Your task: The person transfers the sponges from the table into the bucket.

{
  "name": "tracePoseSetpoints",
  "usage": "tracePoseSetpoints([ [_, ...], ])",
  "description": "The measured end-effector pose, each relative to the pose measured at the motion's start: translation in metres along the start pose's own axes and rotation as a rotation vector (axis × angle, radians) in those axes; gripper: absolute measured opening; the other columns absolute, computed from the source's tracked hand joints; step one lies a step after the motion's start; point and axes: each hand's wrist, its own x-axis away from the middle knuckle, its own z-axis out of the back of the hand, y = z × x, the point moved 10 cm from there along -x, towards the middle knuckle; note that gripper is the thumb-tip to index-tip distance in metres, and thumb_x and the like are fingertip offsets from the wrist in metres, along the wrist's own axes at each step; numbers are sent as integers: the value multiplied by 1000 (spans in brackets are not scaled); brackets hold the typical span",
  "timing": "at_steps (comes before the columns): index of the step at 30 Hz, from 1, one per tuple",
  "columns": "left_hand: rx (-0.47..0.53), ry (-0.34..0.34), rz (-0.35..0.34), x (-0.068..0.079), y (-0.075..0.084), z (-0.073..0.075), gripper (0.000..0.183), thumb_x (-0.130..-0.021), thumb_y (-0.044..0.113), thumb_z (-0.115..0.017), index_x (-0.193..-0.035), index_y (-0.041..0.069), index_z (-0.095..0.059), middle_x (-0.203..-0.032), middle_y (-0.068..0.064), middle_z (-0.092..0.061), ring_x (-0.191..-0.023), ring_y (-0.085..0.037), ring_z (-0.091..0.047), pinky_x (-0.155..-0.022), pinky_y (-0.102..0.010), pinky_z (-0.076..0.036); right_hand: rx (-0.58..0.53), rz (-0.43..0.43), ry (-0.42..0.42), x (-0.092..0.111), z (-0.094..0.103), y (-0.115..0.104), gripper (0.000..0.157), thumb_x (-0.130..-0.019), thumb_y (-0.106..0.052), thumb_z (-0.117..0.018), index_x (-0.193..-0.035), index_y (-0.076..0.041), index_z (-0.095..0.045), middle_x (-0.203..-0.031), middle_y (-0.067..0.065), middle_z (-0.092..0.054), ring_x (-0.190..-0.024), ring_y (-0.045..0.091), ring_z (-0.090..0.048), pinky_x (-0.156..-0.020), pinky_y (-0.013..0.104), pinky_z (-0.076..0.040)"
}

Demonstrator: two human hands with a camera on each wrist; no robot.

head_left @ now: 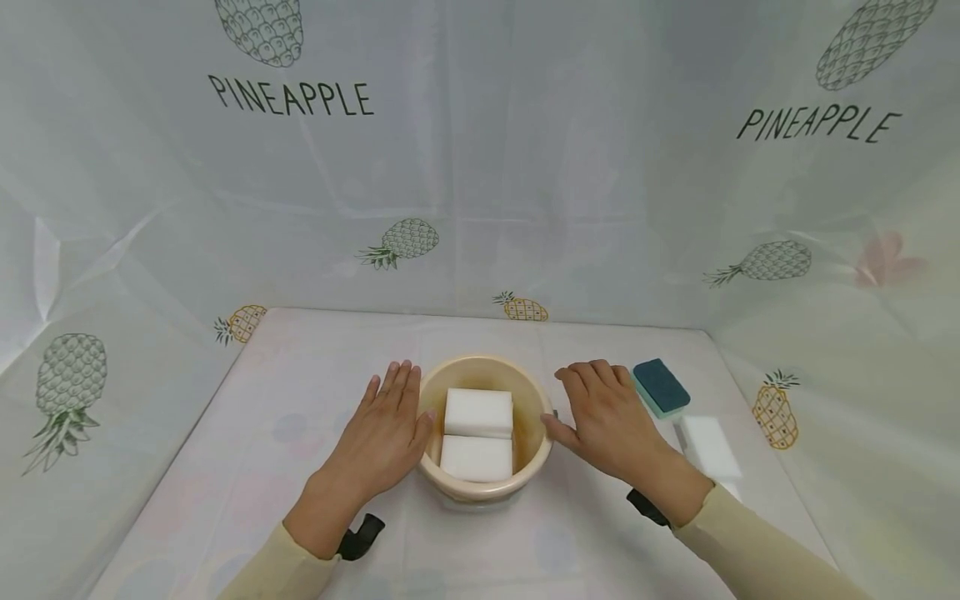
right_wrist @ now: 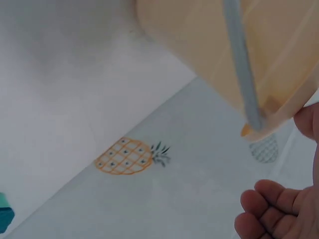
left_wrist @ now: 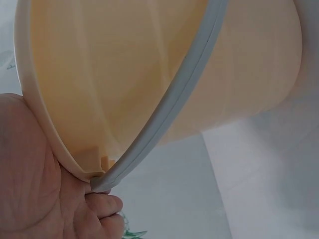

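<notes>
A cream bucket (head_left: 536, 392) stands mid-table with two white sponge blocks, one (head_left: 478, 412) behind the other (head_left: 477, 458). My left hand (head_left: 382, 437) lies along its left side, fingers straight and thumb at the rim. In the left wrist view, that palm (left_wrist: 30, 184) is against the rim beside the end of the grey handle (left_wrist: 164, 109). On the right side, my right hand (head_left: 607, 417) touches the rim with its thumb, its other fingers away from the bucket. The right wrist view shows those loosely bent fingers (right_wrist: 271, 209) holding nothing.
Right of the bucket lies a dark green and light green scouring sponge (head_left: 662, 387). Nearer me is another white block (head_left: 708, 447), partly behind the right wrist. A pineapple-print sheet (head_left: 480, 167) rises behind the table and at both sides.
</notes>
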Motion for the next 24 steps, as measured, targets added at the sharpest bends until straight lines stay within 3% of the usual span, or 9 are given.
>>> tracePoseSetpoints([
  [6,4,4,-3,0,0,1,65,-103,39,-35,-152,-3,-26,-159,-21,-26,-150,-34,-20,-122,-52,-16,55,-69,103,18,2,30,57,-86,-47,-59,-118,1,-57,-110,17,-60,-99,38,-52,-77,50,-42],
  [11,15,-1,-2,0,0,-1,65,-104,40,-34,-152,-3,-26,-159,-21,-25,-150,-33,-19,-122,-51,-15,104,-157,126,47,-7,65,61,-83,-43,-61,-120,6,-56,-110,22,-60,-99,43,-54,-77,56,-44],
  [18,35,-12,-3,0,1,-2,65,-104,39,-33,-153,-3,-25,-160,-21,-23,-150,-33,-18,-122,-52,-15,164,-269,92,105,-24,110,67,-88,-49,-50,-118,10,-54,-108,27,-59,-99,48,-52,-78,62,-43],
  [24,39,-18,0,0,0,-1,64,-104,39,-33,-153,-2,-24,-160,-20,-22,-151,-31,-15,-122,-51,-15,207,-408,5,156,-29,144,67,-77,-46,-66,-110,11,-53,-102,29,-57,-97,48,-49,-74,62,-38],
])
